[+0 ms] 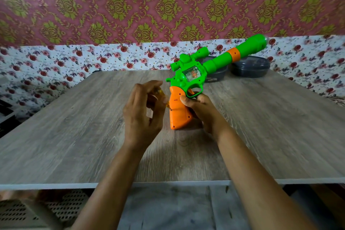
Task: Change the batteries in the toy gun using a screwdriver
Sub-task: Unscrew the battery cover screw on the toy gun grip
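Observation:
A green toy gun with an orange grip stands with its grip's butt on the wooden table, barrel pointing up and to the right. My right hand grips the orange grip from the right side, thumb on its face. My left hand holds a screwdriver with a translucent amber handle, whose tip end meets the left edge of the grip. The screwdriver's shaft is mostly hidden by my fingers.
Two dark round containers sit at the table's far right, behind the gun's barrel. A floral cloth covers the surface behind the table. A perforated white crate is below the near edge at left.

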